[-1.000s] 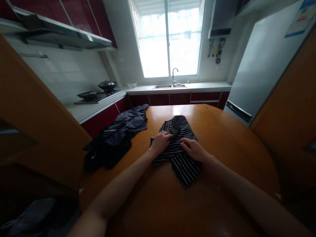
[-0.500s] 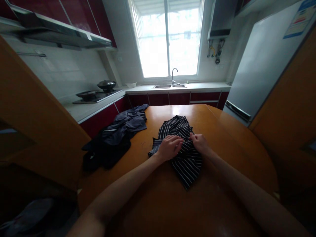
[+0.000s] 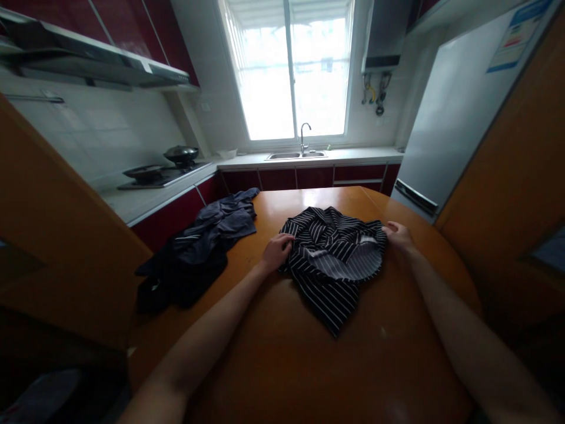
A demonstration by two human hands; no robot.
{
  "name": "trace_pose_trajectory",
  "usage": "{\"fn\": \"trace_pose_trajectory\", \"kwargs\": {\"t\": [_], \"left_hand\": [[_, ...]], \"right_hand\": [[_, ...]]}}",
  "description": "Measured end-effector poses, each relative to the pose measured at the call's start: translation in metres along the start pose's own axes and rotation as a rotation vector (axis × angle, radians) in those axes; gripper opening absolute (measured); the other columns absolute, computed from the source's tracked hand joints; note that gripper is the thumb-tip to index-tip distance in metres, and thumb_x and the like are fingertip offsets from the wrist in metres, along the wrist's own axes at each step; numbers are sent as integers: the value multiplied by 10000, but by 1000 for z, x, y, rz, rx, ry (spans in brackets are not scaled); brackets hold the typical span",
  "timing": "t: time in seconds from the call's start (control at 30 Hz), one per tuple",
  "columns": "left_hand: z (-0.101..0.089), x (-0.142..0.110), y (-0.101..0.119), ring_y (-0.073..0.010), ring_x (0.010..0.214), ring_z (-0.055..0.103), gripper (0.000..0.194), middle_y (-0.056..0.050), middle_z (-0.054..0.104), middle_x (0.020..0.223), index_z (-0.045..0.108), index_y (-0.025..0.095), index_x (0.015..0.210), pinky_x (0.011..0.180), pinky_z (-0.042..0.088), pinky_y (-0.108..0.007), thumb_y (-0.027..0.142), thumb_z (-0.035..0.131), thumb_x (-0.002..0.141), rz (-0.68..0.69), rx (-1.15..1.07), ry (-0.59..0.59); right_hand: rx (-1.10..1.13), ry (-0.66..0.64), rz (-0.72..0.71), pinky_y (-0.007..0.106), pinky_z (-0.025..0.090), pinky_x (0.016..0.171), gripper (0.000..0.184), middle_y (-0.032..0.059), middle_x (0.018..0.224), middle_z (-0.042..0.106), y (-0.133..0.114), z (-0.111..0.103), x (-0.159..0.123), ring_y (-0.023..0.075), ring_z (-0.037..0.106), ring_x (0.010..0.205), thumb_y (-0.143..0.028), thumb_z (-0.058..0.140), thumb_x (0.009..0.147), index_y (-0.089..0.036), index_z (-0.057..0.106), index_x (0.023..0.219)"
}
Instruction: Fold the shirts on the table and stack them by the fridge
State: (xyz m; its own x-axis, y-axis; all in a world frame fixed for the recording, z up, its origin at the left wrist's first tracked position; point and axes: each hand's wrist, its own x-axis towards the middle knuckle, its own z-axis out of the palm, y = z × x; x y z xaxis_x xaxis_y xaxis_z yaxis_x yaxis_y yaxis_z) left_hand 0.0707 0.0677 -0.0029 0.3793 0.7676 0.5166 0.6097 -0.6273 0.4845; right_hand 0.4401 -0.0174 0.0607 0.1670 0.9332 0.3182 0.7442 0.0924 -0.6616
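A black garment with thin white stripes (image 3: 326, 294) lies crumpled on the round wooden table (image 3: 282, 365). Its opening is spread between my hands and shows a paler grey striped inside. My left hand (image 3: 276, 252) is closed on the garment's left edge, fingers curled into the cloth. At the right edge my right hand (image 3: 398, 235) pinches the fabric between thumb and fingers. One pointed end of the garment hangs toward me, flat on the tabletop. Which kind of garment it is cannot be made out.
A heap of dark clothes (image 3: 198, 241) lies along the table's left edge. Beyond the table are a counter with a sink (image 3: 295, 155), a stove with a lidded pan (image 3: 180, 154), and a fridge (image 3: 459, 100) at the right.
My hands have moved apart, the left one leftward and the right one rightward. Between them the bunched striped garment has widened, exposing its inside. The view has shifted slightly right.
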Motion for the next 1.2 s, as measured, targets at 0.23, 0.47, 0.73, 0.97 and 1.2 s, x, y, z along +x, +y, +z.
{"fn": "trace_pose_trajectory", "kwargs": {"t": [0.23,0.47,0.73,0.97,1.2], "left_hand": [[9,-3,-6,-214,1307,564,513,-77,607,1402,700,197,1219,1159,411,-402,28,536,764,132,72,-242],[9,-3,-6,-205,1269,594,503,-80,652,1354,602,180,1358,1131,434,-386,115,531,865,60,88,-183],[3,-3,5,-259,1169,628,282,-80,697,1247,709,209,1168,1039,475,-401,245,530,953,-91,377,-152],[4,-5,15,-276,1120,626,268,-103,684,1217,699,206,1154,960,479,-398,263,531,954,-133,485,-162],[-3,-5,28,-289,1031,642,249,-120,703,1077,736,194,1017,907,471,-404,328,538,947,-61,612,-187]], "right_hand": [[-33,-24,-108,328,480,821,337,134,1077,698,-29,18,-12,198,635,811,-346,603,923,-111,719,1134],[-254,-443,-588,340,508,860,478,99,1323,605,-92,76,-82,253,662,1055,-347,663,896,-258,591,1360],[-608,-377,-158,357,517,844,328,184,1124,704,-73,73,-60,290,707,1018,-77,434,938,-163,747,987],[-640,-253,250,426,544,872,289,252,1130,716,-8,34,-16,332,704,1061,-159,555,899,-122,733,1124],[-597,-79,507,397,548,848,361,287,1120,693,59,-3,7,345,698,1068,-184,552,879,-37,691,1177]]}}
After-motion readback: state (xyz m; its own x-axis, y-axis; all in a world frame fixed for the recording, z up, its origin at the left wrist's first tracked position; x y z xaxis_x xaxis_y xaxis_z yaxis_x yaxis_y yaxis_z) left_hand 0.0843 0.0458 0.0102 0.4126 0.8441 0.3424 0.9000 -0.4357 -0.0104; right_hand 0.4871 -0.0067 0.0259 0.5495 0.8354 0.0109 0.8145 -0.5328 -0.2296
